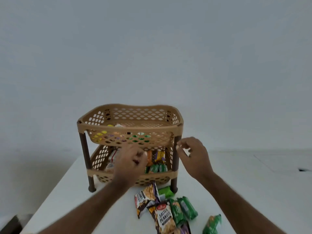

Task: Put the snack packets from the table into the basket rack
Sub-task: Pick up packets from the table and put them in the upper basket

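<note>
Fingers of our left hand [130, 160] curl loosely at the lower tier of the basket rack [130, 130], seemingly empty though blur hides them, and our right hand [192, 156] hovers relaxed, holding nothing, beside the post. Next we reach back for the snack packets [164, 215] on the table [70, 191]: roughly seven remain, two peanut, about five green.

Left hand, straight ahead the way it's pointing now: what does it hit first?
Probably the packets in the lower basket: the left hand sits at its front opening, pointing in toward the orange packet. Depth is unclear.
</note>
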Demonstrator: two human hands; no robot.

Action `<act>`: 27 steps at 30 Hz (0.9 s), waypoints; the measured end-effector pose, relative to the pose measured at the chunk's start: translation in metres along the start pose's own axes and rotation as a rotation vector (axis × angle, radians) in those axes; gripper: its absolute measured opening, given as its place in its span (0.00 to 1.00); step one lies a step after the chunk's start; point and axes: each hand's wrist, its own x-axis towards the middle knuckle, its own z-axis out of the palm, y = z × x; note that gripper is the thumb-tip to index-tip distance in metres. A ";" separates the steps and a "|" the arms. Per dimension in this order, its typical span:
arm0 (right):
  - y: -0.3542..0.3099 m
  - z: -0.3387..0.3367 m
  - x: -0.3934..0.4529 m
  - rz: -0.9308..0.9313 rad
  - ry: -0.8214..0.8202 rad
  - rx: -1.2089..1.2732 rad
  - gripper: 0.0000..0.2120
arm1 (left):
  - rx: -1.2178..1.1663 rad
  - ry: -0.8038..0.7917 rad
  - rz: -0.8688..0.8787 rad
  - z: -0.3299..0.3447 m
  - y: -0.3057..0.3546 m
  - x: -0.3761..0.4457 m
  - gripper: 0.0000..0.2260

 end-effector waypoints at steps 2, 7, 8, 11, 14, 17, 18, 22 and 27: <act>0.014 -0.004 -0.034 0.078 -0.044 0.009 0.08 | 0.019 -0.141 -0.041 0.012 -0.005 -0.045 0.05; 0.033 -0.012 -0.100 0.237 -0.199 0.013 0.08 | 0.148 -0.518 -0.336 0.035 -0.027 -0.107 0.21; 0.034 -0.013 -0.108 0.246 -0.239 0.013 0.08 | 0.172 -0.580 -0.369 0.039 -0.031 -0.111 0.25; 0.035 -0.015 -0.126 0.236 -0.368 0.008 0.10 | 0.231 -0.727 -0.418 0.048 -0.043 -0.118 0.31; 0.034 -0.016 -0.138 0.171 -0.559 -0.038 0.16 | 0.250 -0.812 -0.446 0.052 -0.051 -0.131 0.28; 0.036 -0.015 -0.149 0.083 -0.734 -0.086 0.24 | 0.263 -0.787 -0.461 0.050 -0.056 -0.148 0.26; 0.037 -0.014 -0.153 0.044 -0.786 -0.102 0.26 | 0.273 -0.767 -0.466 0.048 -0.057 -0.152 0.25; 0.040 -0.002 -0.165 -0.126 -0.952 -0.194 0.30 | 0.300 -0.697 -0.500 0.031 -0.062 -0.161 0.24; 0.043 0.011 -0.165 -0.229 -1.041 -0.283 0.27 | 0.336 -0.687 -0.611 0.006 -0.067 -0.164 0.23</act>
